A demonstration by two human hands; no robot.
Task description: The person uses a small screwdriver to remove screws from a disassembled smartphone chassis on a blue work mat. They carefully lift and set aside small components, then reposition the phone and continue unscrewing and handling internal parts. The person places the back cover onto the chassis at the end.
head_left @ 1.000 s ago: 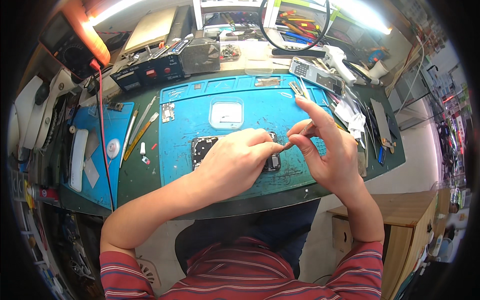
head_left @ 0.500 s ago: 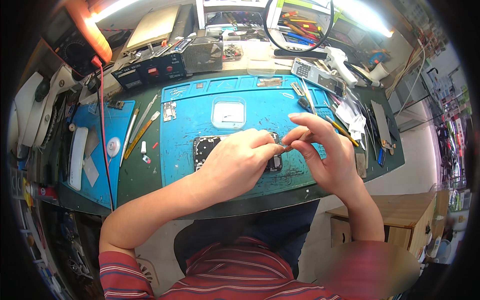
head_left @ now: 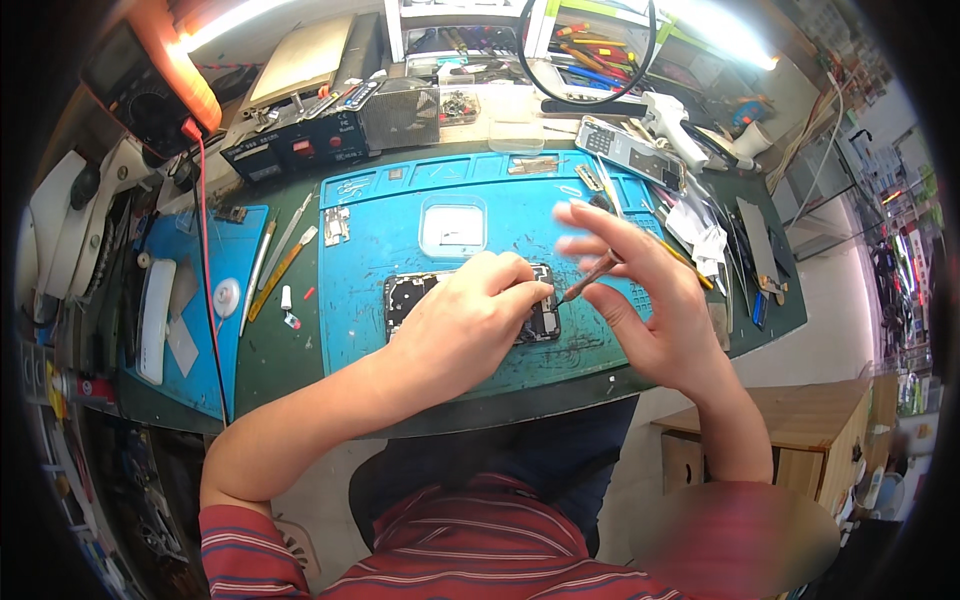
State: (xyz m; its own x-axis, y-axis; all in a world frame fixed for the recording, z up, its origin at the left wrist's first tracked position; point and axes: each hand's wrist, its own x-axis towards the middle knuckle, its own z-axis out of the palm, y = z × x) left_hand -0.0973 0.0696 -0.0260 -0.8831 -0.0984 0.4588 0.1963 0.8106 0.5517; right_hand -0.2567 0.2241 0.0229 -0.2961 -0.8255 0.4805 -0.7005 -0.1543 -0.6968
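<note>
An opened smartphone [head_left: 404, 294] lies across the blue repair mat, its dark insides facing up. My left hand [head_left: 460, 318] rests over its middle, covering much of it. Thumb and forefinger are pinched together near the phone's right end; whatever is between them is too small to make out. To the right, my right hand [head_left: 660, 305] grips a small screwdriver [head_left: 592, 274] with a reddish-brown handle. The dark tip slants down toward the left, close to the phone's right edge. I cannot tell whether it touches. The fingers of this hand are partly blurred.
Beyond the phone sits a clear shallow box [head_left: 454, 227] with a small white piece. A metal part [head_left: 337, 226] lies at the mat's left. Tweezers and a yellow-handled knife [head_left: 284, 275] lie farther left. Behind stand a black power unit [head_left: 300, 145] and a multimeter [head_left: 140, 100].
My right hand's fingers have spread apart and lifted, showing more of the screwdriver, which now slants down at the phone's right end. My left hand has shifted slightly left.
</note>
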